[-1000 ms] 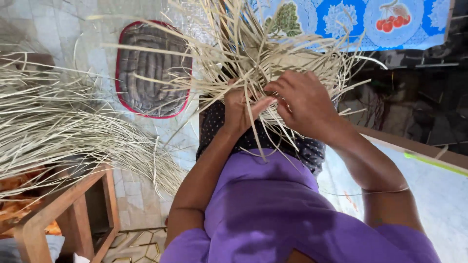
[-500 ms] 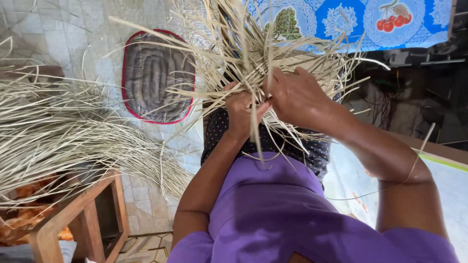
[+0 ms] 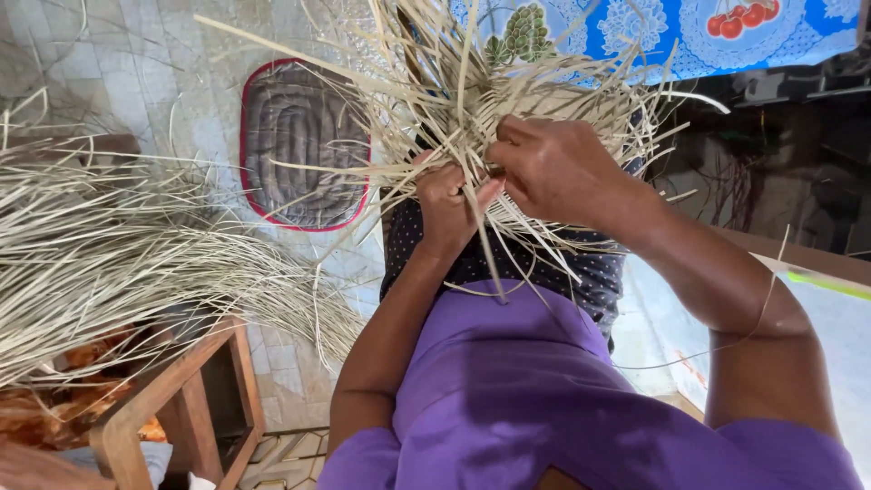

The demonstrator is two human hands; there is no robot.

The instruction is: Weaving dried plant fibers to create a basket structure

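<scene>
Two hands work one woven piece of pale straw strips (image 3: pixel 508 100). The left hand (image 3: pixel 449 209) and right hand (image 3: pixel 558 168) each pinch strips, fingers pressed together. One heap of loose straw (image 3: pixel 118 254) lies beside one oval mat (image 3: pixel 304 145).

Fingertips: I can't see my right hand's (image 3: pixel 558 172) fingertips, buried in the pale woven straw strips (image 3: pixel 472 100).
Cloth: blue fruit-patterned cloth (image 3: pixel 653 32) cut by top edge.

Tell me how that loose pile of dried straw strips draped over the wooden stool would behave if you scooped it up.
The straw pile would probably flop: its long strips already sag and curve over the wooden stool. It looks light for its bulk, being thin and airy. Strands would likely slide apart and spill, since nothing visible binds them.
</scene>
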